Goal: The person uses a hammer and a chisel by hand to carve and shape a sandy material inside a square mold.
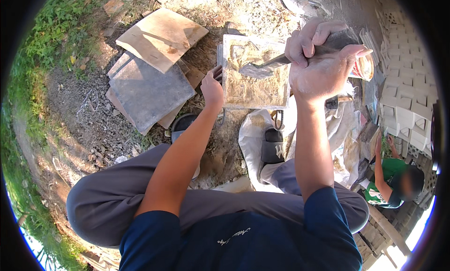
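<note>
My right hand (318, 60), dusty with pale powder, is closed round the dark handle of a trowel (257, 70). The trowel's grey-coated blade lies low over a square mould (255, 104) filled with tan sandy material (255, 90). At the mould's left side, my left hand (213, 87) holds the edge with its fingers; the thumb is hard to make out. The mould rests near the ground in front of my bent knees.
Flat square slabs, one grey (152, 90) and one tan (161, 39), lie stacked to the left. A can (364, 67) stands right of my right hand. White sheeting (251, 135) lies under my sandalled foot. Pale patterned blocks (405, 69) and a co-worker in green (391, 177) are at right.
</note>
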Demonstrator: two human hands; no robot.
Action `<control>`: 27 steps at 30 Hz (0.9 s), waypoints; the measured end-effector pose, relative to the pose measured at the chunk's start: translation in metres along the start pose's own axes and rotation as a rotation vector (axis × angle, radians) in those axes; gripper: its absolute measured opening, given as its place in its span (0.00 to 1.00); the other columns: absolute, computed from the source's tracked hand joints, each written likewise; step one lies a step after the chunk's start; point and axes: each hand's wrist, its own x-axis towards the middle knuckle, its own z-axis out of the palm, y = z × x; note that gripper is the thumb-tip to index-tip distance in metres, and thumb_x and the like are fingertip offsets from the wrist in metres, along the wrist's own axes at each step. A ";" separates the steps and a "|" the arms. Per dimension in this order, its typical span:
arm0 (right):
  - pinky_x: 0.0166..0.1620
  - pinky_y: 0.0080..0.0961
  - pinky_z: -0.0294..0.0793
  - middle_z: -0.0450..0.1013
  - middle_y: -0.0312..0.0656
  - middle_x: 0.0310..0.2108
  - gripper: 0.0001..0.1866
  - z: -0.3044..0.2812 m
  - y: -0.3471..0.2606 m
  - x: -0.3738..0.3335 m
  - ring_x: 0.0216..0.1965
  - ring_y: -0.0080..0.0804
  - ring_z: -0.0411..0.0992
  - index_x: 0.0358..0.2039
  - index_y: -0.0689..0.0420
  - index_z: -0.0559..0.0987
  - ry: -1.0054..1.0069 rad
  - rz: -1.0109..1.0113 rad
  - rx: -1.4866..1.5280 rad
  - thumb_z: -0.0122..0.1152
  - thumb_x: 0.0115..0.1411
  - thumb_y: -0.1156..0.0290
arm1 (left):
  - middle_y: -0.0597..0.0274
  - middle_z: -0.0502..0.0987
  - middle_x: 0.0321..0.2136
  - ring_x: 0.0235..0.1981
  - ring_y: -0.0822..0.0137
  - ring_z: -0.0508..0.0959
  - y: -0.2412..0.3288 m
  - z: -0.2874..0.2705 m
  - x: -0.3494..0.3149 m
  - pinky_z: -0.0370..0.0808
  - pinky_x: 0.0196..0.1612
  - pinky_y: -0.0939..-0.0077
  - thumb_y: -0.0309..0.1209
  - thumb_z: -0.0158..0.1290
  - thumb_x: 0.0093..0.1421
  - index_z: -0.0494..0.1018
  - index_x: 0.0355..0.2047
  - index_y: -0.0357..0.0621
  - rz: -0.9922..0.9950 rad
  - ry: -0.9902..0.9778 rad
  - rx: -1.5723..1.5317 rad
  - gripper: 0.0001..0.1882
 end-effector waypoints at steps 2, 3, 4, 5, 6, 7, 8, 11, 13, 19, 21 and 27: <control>0.17 0.21 0.45 0.55 0.35 0.16 0.37 -0.011 -0.009 -0.004 0.14 0.22 0.47 0.28 0.54 0.68 -0.031 -0.059 -0.066 0.35 0.65 0.28 | 0.51 0.78 0.50 0.49 0.64 0.78 0.002 0.013 -0.029 0.72 0.55 0.68 0.35 0.30 0.71 0.73 0.55 0.31 -0.018 -0.012 0.070 0.26; 0.17 0.21 0.45 0.55 0.35 0.16 0.37 -0.011 -0.012 -0.006 0.14 0.22 0.47 0.28 0.54 0.68 -0.033 -0.060 -0.073 0.35 0.65 0.28 | 0.51 0.78 0.51 0.50 0.64 0.77 -0.002 0.013 -0.031 0.71 0.57 0.69 0.35 0.29 0.71 0.72 0.56 0.31 -0.004 -0.048 0.057 0.27; 0.17 0.22 0.45 0.55 0.34 0.16 0.37 -0.006 -0.014 -0.008 0.14 0.21 0.47 0.27 0.54 0.68 -0.049 -0.075 -0.050 0.35 0.65 0.28 | 0.51 0.77 0.52 0.52 0.64 0.76 -0.004 0.007 -0.032 0.69 0.58 0.69 0.35 0.29 0.71 0.71 0.57 0.31 0.020 -0.075 0.050 0.27; 0.17 0.22 0.45 0.54 0.34 0.15 0.38 0.004 -0.014 -0.011 0.13 0.21 0.46 0.26 0.54 0.67 -0.070 -0.090 -0.015 0.34 0.65 0.28 | 0.51 0.77 0.52 0.52 0.64 0.76 -0.008 -0.007 -0.023 0.69 0.58 0.69 0.35 0.29 0.71 0.71 0.57 0.31 0.038 -0.059 0.054 0.27; 0.17 0.21 0.44 0.54 0.33 0.15 0.39 0.014 -0.011 -0.017 0.14 0.21 0.46 0.25 0.54 0.66 -0.054 -0.057 -0.010 0.35 0.63 0.26 | 0.52 0.77 0.52 0.52 0.64 0.76 -0.010 -0.020 -0.014 0.69 0.59 0.69 0.35 0.29 0.71 0.72 0.57 0.32 0.064 -0.093 -0.010 0.27; 0.17 0.21 0.44 0.54 0.33 0.15 0.39 0.012 0.004 -0.025 0.14 0.21 0.46 0.25 0.54 0.66 -0.055 -0.058 -0.014 0.35 0.63 0.26 | 0.52 0.77 0.52 0.52 0.64 0.76 -0.017 -0.023 -0.010 0.69 0.59 0.69 0.35 0.29 0.71 0.72 0.57 0.32 0.069 -0.144 -0.081 0.27; 0.18 0.21 0.45 0.53 0.32 0.14 0.39 0.000 0.022 -0.037 0.14 0.20 0.46 0.25 0.56 0.65 -0.038 -0.088 -0.080 0.33 0.65 0.27 | 0.52 0.77 0.52 0.52 0.64 0.76 -0.019 -0.015 -0.016 0.69 0.59 0.69 0.35 0.29 0.71 0.72 0.57 0.32 0.050 -0.159 -0.090 0.27; 0.18 0.21 0.45 0.51 0.32 0.13 0.41 0.006 0.023 -0.036 0.14 0.20 0.45 0.24 0.56 0.64 0.020 -0.065 -0.220 0.35 0.62 0.25 | 0.52 0.77 0.53 0.53 0.64 0.76 -0.007 -0.002 -0.031 0.68 0.59 0.70 0.35 0.30 0.72 0.71 0.57 0.34 -0.082 -0.122 -0.086 0.26; 0.18 0.22 0.44 0.51 0.32 0.13 0.42 0.024 0.013 -0.032 0.14 0.21 0.44 0.24 0.55 0.65 0.061 -0.001 -0.273 0.39 0.57 0.21 | 0.53 0.76 0.54 0.54 0.64 0.75 -0.005 -0.011 -0.028 0.68 0.59 0.69 0.35 0.30 0.72 0.71 0.58 0.34 -0.009 -0.128 -0.025 0.25; 0.16 0.18 0.46 0.53 0.31 0.12 0.39 0.019 0.036 -0.042 0.13 0.18 0.50 0.21 0.58 0.63 0.069 -0.197 -0.230 0.30 0.68 0.32 | 0.52 0.76 0.53 0.53 0.62 0.75 -0.008 -0.011 -0.024 0.68 0.59 0.69 0.35 0.31 0.71 0.70 0.57 0.32 -0.061 -0.152 -0.101 0.25; 0.16 0.18 0.48 0.54 0.32 0.13 0.36 0.023 0.028 -0.037 0.13 0.18 0.51 0.21 0.58 0.62 0.048 -0.199 -0.170 0.33 0.71 0.37 | 0.52 0.76 0.53 0.53 0.62 0.76 -0.003 -0.010 -0.029 0.69 0.59 0.69 0.35 0.32 0.71 0.70 0.57 0.32 -0.042 -0.144 -0.076 0.25; 0.17 0.18 0.48 0.57 0.33 0.15 0.35 0.011 0.032 -0.047 0.14 0.20 0.54 0.21 0.57 0.59 -0.025 -0.311 -0.352 0.34 0.70 0.36 | 0.51 0.75 0.55 0.55 0.63 0.74 -0.005 -0.016 -0.022 0.67 0.60 0.69 0.36 0.33 0.71 0.70 0.57 0.31 0.061 -0.201 0.083 0.25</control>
